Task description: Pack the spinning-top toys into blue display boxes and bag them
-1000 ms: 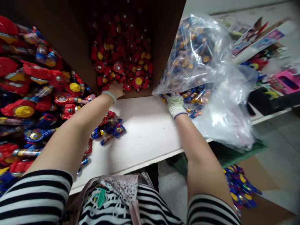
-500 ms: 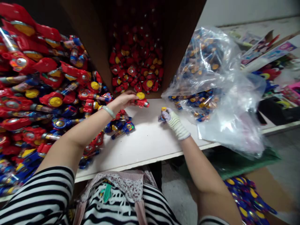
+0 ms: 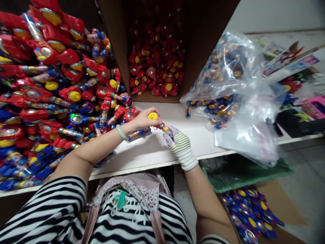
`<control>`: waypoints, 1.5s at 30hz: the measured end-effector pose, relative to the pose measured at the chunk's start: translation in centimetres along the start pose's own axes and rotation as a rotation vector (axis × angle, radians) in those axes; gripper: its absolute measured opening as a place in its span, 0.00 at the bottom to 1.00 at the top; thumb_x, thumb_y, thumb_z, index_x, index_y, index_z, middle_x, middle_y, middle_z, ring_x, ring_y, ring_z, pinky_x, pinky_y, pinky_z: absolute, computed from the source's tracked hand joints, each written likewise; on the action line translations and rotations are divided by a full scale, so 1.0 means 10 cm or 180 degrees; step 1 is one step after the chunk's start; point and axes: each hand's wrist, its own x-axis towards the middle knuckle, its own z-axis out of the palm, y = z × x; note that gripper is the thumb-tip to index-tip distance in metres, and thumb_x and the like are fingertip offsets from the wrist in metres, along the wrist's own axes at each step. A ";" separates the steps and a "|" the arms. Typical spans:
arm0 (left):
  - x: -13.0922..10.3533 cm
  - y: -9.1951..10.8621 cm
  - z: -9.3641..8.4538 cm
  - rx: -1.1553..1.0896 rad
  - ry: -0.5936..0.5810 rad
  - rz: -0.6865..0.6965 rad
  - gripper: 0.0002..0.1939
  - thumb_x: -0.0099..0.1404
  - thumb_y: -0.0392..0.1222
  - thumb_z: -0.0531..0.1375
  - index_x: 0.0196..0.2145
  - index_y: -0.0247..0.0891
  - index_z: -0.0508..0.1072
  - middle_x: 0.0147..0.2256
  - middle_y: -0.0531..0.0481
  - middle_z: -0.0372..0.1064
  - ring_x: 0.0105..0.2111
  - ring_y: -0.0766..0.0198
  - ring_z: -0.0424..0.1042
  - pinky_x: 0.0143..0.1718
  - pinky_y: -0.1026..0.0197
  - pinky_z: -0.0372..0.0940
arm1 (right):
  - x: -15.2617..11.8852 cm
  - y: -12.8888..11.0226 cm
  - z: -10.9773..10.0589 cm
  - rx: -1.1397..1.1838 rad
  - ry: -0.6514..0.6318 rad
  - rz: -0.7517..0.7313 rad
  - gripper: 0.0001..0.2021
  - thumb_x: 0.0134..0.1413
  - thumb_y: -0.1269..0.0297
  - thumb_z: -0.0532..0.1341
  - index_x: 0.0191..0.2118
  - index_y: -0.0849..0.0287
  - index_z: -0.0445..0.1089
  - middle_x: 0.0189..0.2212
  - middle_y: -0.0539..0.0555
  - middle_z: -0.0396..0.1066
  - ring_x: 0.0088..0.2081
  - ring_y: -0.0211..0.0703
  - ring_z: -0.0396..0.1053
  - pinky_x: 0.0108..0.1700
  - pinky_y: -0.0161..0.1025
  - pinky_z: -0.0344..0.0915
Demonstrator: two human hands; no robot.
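My left hand point(image 3: 143, 119), with a pale bangle at the wrist, is closed around a small red plastic toy point(image 3: 153, 116) with a round yellow disc on top. My right hand point(image 3: 180, 146) wears a striped glove with lilac fingertips and grips a short printed tube point(image 3: 166, 129). The tube meets the red toy's end in line with it; whether it is locked in cannot be made out. Below my left hand lies a blue toy point(image 3: 137, 135), partly hidden by it.
On the left rises a big pile of red and blue toys point(image 3: 73, 96) with tubes. A cardboard box point(image 3: 205, 44) of red toys stands on its side at the back. To the right, a clear plastic bag point(image 3: 254, 112) spills tubes. Blue toys point(image 3: 250, 217) lie low at the right.
My hands have come together over the white tabletop. The red toy moved toward me, and the tube in my right hand moved left to meet its end. The view has shifted left.
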 end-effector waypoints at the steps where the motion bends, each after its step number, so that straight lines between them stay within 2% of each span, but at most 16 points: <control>1: -0.03 0.00 0.00 0.0028 -0.0026 -0.0004 0.18 0.50 0.41 0.69 0.36 0.36 0.67 0.29 0.54 0.71 0.27 0.68 0.71 0.29 0.67 0.65 | 0.00 -0.02 -0.04 -0.0130 -0.0041 -0.0059 0.24 0.66 0.49 0.52 0.56 0.60 0.71 0.49 0.63 0.76 0.47 0.53 0.75 0.47 0.42 0.69; 5: -0.14 -0.04 0.02 -0.0003 -0.0127 -0.0087 0.18 0.51 0.43 0.69 0.36 0.36 0.66 0.29 0.54 0.70 0.26 0.68 0.70 0.29 0.66 0.65 | -0.03 -0.10 -0.13 -0.0275 -0.0216 -0.0109 0.23 0.64 0.49 0.53 0.52 0.60 0.73 0.46 0.64 0.77 0.43 0.52 0.75 0.44 0.41 0.67; 8: -0.19 -0.07 0.01 0.0325 -0.0249 0.0241 0.17 0.52 0.44 0.69 0.36 0.37 0.68 0.31 0.52 0.68 0.29 0.67 0.69 0.32 0.63 0.65 | -0.09 -0.13 -0.05 0.0688 -0.0457 0.0160 0.23 0.62 0.44 0.54 0.43 0.59 0.74 0.37 0.60 0.77 0.35 0.47 0.73 0.38 0.39 0.66; 11: -0.19 -0.10 -0.02 0.0876 -0.0316 0.1096 0.15 0.52 0.43 0.69 0.35 0.37 0.71 0.37 0.50 0.67 0.37 0.63 0.68 0.42 0.60 0.66 | -0.16 -0.14 0.13 0.1917 -0.1028 0.0442 0.33 0.65 0.38 0.40 0.38 0.59 0.73 0.20 0.51 0.66 0.18 0.38 0.60 0.24 0.36 0.60; 13: -0.17 -0.11 -0.03 0.1205 -0.0331 0.1234 0.14 0.53 0.42 0.68 0.36 0.37 0.72 0.38 0.50 0.67 0.39 0.62 0.68 0.44 0.58 0.65 | -0.17 -0.14 0.21 0.2108 -0.1130 0.0556 0.38 0.66 0.39 0.33 0.37 0.59 0.73 0.15 0.48 0.60 0.14 0.37 0.53 0.19 0.35 0.56; 17: -0.13 -0.10 -0.04 0.1592 -0.0016 0.0455 0.12 0.53 0.40 0.66 0.35 0.38 0.71 0.34 0.52 0.66 0.34 0.62 0.66 0.39 0.59 0.64 | -0.12 -0.19 0.18 0.1504 -0.0447 0.0630 0.22 0.59 0.43 0.57 0.43 0.57 0.74 0.28 0.55 0.75 0.25 0.40 0.69 0.25 0.34 0.64; 19: -0.14 -0.10 -0.06 0.1474 -0.0008 0.0477 0.12 0.53 0.41 0.66 0.35 0.38 0.71 0.34 0.51 0.66 0.34 0.62 0.66 0.38 0.60 0.63 | -0.11 -0.22 0.14 0.1469 -0.0323 0.0610 0.21 0.55 0.46 0.63 0.42 0.60 0.76 0.30 0.55 0.77 0.27 0.40 0.71 0.26 0.33 0.66; 21: -0.16 -0.10 -0.09 0.1245 -0.0135 0.0974 0.12 0.55 0.43 0.66 0.35 0.38 0.71 0.36 0.50 0.67 0.36 0.62 0.67 0.40 0.59 0.64 | -0.12 -0.23 0.14 0.1798 -0.0544 0.0596 0.26 0.60 0.42 0.54 0.35 0.63 0.76 0.20 0.50 0.73 0.19 0.35 0.66 0.20 0.31 0.64; 24: -0.19 -0.10 -0.15 0.1159 -0.0405 0.1698 0.13 0.57 0.46 0.66 0.36 0.38 0.71 0.39 0.48 0.66 0.40 0.60 0.68 0.46 0.57 0.65 | -0.14 -0.21 0.21 0.2931 -0.1306 0.0584 0.36 0.63 0.36 0.41 0.30 0.60 0.73 0.09 0.40 0.53 0.09 0.33 0.46 0.11 0.32 0.51; 27: -0.19 -0.07 -0.17 0.1680 -0.0326 0.1317 0.13 0.55 0.44 0.67 0.37 0.39 0.71 0.38 0.48 0.67 0.39 0.59 0.68 0.44 0.57 0.66 | -0.10 -0.17 0.26 0.2971 -0.1312 0.0629 0.30 0.59 0.33 0.47 0.31 0.56 0.70 0.12 0.44 0.56 0.12 0.34 0.51 0.15 0.33 0.54; 31: -0.14 0.00 -0.18 0.2038 0.0053 0.0546 0.15 0.53 0.45 0.68 0.37 0.39 0.72 0.36 0.48 0.68 0.36 0.58 0.69 0.39 0.57 0.66 | 0.06 -0.16 0.29 0.1239 -0.0299 0.0258 0.18 0.55 0.42 0.56 0.31 0.50 0.69 0.22 0.55 0.71 0.22 0.47 0.69 0.28 0.43 0.68; 36: -0.28 0.21 -0.51 0.1966 -0.0070 0.1665 0.13 0.57 0.44 0.68 0.37 0.40 0.71 0.42 0.44 0.69 0.42 0.59 0.71 0.44 0.58 0.68 | 0.36 -0.25 0.31 0.1769 -0.0489 -0.0471 0.19 0.54 0.38 0.55 0.37 0.46 0.73 0.37 0.58 0.79 0.41 0.58 0.77 0.47 0.54 0.74; 38: -0.44 0.42 -0.82 0.2129 0.0497 0.2102 0.11 0.61 0.44 0.67 0.37 0.41 0.70 0.42 0.44 0.69 0.44 0.60 0.70 0.49 0.58 0.66 | 0.47 -0.23 0.24 0.2084 -0.0499 -0.0421 0.25 0.56 0.38 0.54 0.51 0.45 0.71 0.47 0.59 0.77 0.48 0.58 0.76 0.48 0.54 0.75; 41: -0.57 0.89 -1.58 0.2433 0.3050 0.2189 0.12 0.66 0.47 0.65 0.40 0.42 0.66 0.43 0.46 0.65 0.49 0.61 0.65 0.57 0.54 0.60 | 0.54 -0.02 0.10 0.2458 -0.0119 -0.0150 0.34 0.56 0.36 0.55 0.65 0.45 0.58 0.55 0.63 0.71 0.55 0.58 0.72 0.50 0.54 0.74; 43: -0.50 1.23 -2.23 0.2606 0.4442 0.1703 0.13 0.70 0.43 0.62 0.48 0.43 0.61 0.50 0.48 0.60 0.52 0.65 0.60 0.60 0.55 0.56 | 0.52 0.14 0.04 0.2332 0.0051 0.0108 0.34 0.53 0.36 0.58 0.62 0.46 0.62 0.52 0.64 0.73 0.53 0.59 0.74 0.52 0.56 0.73; 45: -0.34 1.51 -2.86 0.2828 0.5084 0.1000 0.24 0.67 0.30 0.65 0.52 0.39 0.56 0.53 0.51 0.54 0.54 0.73 0.54 0.63 0.61 0.51 | 0.45 0.21 0.04 0.2054 -0.0131 0.0264 0.29 0.52 0.38 0.60 0.55 0.48 0.69 0.50 0.63 0.75 0.51 0.59 0.75 0.55 0.57 0.72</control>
